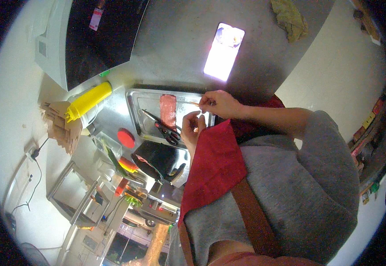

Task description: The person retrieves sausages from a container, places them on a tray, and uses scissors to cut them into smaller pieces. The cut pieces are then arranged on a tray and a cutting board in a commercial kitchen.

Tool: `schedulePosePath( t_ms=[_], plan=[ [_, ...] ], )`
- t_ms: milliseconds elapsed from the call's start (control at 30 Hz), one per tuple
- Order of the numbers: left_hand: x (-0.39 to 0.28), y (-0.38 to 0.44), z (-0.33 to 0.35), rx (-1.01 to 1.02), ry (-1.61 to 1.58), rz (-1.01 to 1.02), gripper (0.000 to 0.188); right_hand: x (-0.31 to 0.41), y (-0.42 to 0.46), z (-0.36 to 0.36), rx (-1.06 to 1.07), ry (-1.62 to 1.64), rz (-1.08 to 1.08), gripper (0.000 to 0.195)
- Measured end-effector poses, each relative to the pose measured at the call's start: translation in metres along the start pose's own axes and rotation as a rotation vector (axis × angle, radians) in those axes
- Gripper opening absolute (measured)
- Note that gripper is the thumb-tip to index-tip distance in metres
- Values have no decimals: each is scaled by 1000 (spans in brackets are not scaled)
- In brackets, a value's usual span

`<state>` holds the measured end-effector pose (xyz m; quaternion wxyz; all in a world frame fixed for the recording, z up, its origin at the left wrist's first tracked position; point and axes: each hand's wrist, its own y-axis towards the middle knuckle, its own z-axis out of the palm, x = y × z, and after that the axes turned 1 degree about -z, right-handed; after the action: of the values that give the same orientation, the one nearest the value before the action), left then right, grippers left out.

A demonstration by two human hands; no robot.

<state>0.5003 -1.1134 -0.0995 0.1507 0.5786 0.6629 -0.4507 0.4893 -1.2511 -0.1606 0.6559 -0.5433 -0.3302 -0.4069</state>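
Note:
My right hand (218, 103) is over the right end of a metal tray (132, 109), its fingertips pinching a thin wooden stick (194, 104). Just below it my left hand (191, 127) is curled, thumb and forefinger close together; whether anything is between them cannot be made out. On the tray lies a flat pinkish-red strip (168, 108), apparently meat. Scissors (167, 131) with black and red handles lie against it, blades pointing up-left. The red apron (213, 169) I wear hides my left forearm.
Above the tray, a lit phone (224, 53) lies on the grey counter (176, 43). A crumpled cloth (291, 21) is farther right. To the left are a yellow squeeze bottle (90, 101), a red round lid (126, 138), brown paper bags (61, 128) and a dark-fronted appliance (101, 46).

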Motion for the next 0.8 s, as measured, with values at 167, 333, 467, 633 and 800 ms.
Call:
schedulePosePath(
  t_ms=[167,333,467,633,800],
  plan=[
    [1,-3,-1,5,21,-15,14,3,-2,0,14,-7,40,20],
    [2,-2,0,-4,33,10,14,6,-2,0,24,3,59,20],
    [-8,-1,-1,1,112,54,15,-2,1,1,14,-22,8,20],
    [-5,-2,0,-6,139,58,18,-1,1,1,16,-43,18,25],
    [1,1,1,1,102,48,20,-2,2,0,19,-26,24,26]
  ],
)
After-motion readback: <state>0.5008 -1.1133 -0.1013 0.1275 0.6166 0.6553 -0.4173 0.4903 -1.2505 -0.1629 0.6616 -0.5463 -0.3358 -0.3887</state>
